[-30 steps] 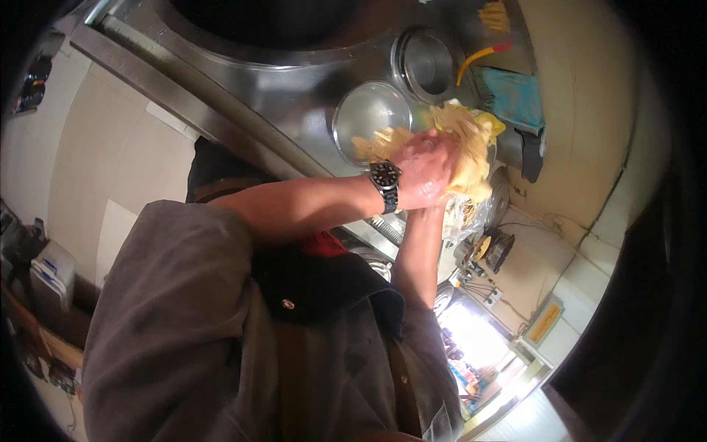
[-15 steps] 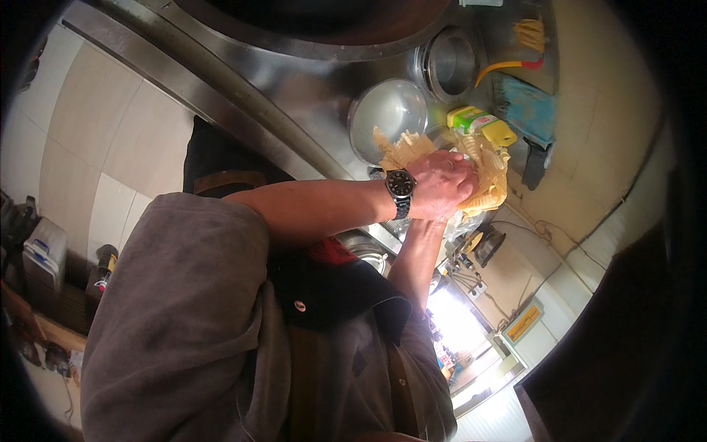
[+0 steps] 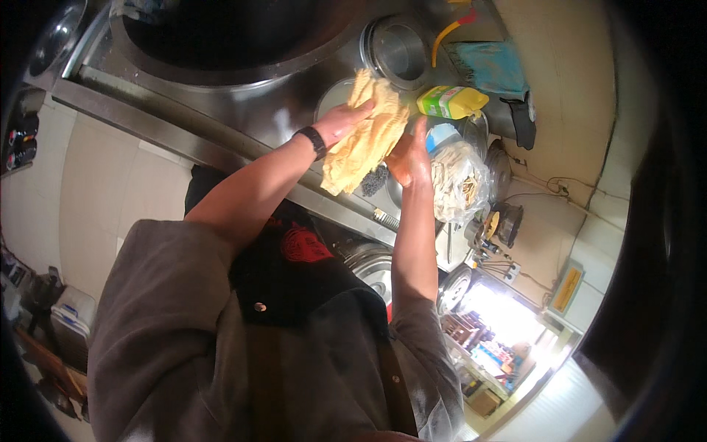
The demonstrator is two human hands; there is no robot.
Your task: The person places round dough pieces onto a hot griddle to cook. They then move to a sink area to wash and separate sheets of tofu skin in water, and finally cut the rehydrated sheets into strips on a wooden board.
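Note:
A crumpled yellow cloth [image 3: 368,140] hangs between my two hands above the steel counter. My left hand [image 3: 345,122], with a dark watch at the wrist, is closed on the cloth's left side, thumb over the top. My right hand [image 3: 407,156] lies against its right edge with the thumb stretched upward; the other fingers are hidden, so its grip does not show. Behind the cloth, a metal bowl [image 3: 329,101] is partly covered. Just below it sits a dark mesh scrubber [image 3: 374,180]. A yellow bottle with a green label [image 3: 451,102] lies beyond my right hand.
A large wok [image 3: 236,70] is set into the counter at the far left. Nested steel pots [image 3: 401,51] stand at the back. On the right are a blue-teal cloth-like item [image 3: 490,68] and a clear plastic bag with pale contents [image 3: 458,180]. The counter's front edge [image 3: 147,118] runs diagonally.
My hands were bunched together on the cloth, left forearm crossing over. Now they are apart, the cloth has shifted left and opened out, and the view has turned.

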